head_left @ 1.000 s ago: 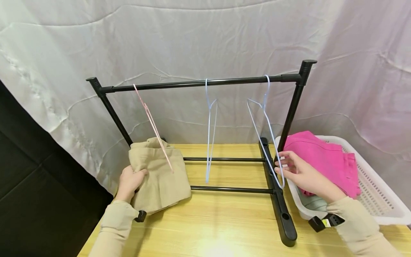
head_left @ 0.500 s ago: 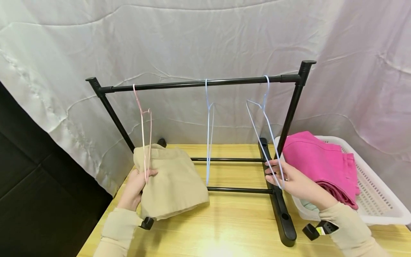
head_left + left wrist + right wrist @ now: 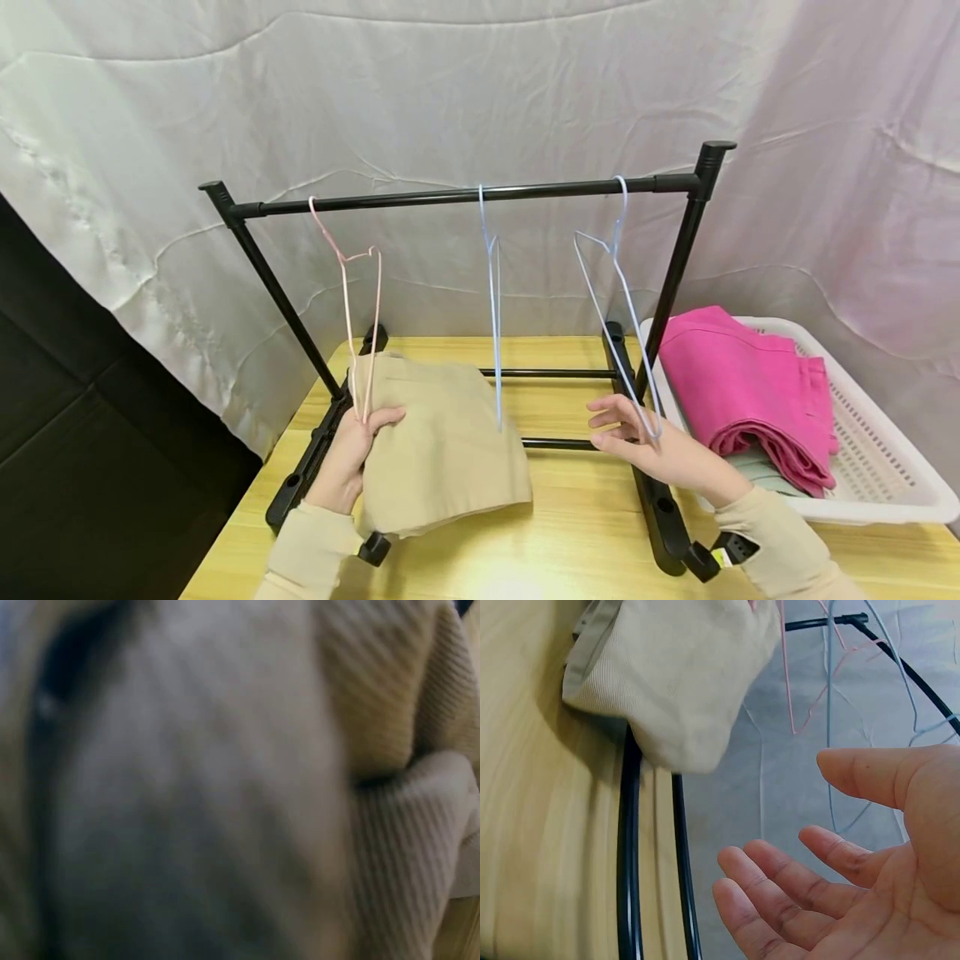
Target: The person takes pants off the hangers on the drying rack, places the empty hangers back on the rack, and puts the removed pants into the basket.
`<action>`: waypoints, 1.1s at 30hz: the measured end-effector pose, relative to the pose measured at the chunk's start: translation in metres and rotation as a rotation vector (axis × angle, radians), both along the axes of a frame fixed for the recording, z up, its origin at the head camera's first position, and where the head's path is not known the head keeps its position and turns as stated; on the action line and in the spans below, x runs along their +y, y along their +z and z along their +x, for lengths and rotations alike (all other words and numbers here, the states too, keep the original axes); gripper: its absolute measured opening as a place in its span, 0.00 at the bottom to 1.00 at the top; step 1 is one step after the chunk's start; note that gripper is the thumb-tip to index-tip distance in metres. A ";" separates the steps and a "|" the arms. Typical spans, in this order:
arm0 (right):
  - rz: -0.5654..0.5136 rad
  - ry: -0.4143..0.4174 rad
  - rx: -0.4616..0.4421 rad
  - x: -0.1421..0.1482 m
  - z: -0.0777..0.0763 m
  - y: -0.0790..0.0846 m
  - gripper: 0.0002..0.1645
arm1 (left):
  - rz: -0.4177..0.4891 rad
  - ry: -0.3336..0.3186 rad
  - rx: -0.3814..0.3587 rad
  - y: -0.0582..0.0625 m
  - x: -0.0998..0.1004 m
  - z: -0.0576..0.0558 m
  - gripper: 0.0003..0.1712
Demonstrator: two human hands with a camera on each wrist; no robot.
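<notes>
My left hand (image 3: 348, 454) grips the left edge of a folded beige corduroy garment (image 3: 442, 450), thumb on its front and the other fingers hidden behind. The garment is held up over the table, in front of the rack's lower bars. A pink wire hanger (image 3: 347, 308) dangles in front of its left edge and overlaps my hand. Blurred ribbed cloth (image 3: 397, 855) fills much of the left wrist view. My right hand (image 3: 656, 446) holds nothing, fingers spread and slightly bent. It overlaps the lower end of the right blue hanger (image 3: 628, 287), apart from the garment.
A black clothes rack (image 3: 405, 198) stands on the wooden table (image 3: 465, 562), with another blue hanger (image 3: 495, 308) mid-bar. At the right, a white basket (image 3: 877, 508) holds folded pink clothing (image 3: 750, 375) and something pale green (image 3: 757, 471). A whitish curtain (image 3: 420, 100) hangs behind.
My left hand has carried the beige garment right and slightly down, and the pink hanger has swung round. My right hand has moved left and down from beside the basket.
</notes>
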State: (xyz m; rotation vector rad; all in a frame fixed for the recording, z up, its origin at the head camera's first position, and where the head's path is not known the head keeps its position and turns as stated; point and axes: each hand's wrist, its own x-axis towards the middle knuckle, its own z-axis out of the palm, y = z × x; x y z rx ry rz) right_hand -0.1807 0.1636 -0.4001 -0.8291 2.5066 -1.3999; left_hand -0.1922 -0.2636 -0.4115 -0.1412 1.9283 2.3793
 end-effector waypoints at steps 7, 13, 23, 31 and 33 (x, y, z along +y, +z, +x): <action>-0.028 0.020 -0.041 -0.012 0.003 -0.006 0.28 | 0.039 0.020 -0.032 -0.006 0.023 0.003 0.22; -0.051 0.011 -0.029 -0.021 0.005 -0.015 0.27 | 0.066 0.002 -0.038 -0.009 0.046 0.009 0.26; -0.027 -0.114 -0.169 -0.035 0.012 -0.024 0.40 | 0.169 -0.203 -0.038 -0.022 0.084 0.015 0.22; 0.013 -0.244 -0.249 -0.042 0.019 -0.031 0.48 | 0.239 -0.263 -0.029 -0.028 0.111 0.021 0.22; 0.019 -0.258 -0.249 -0.044 0.020 -0.033 0.50 | 0.263 -0.263 -0.041 -0.029 0.117 0.023 0.23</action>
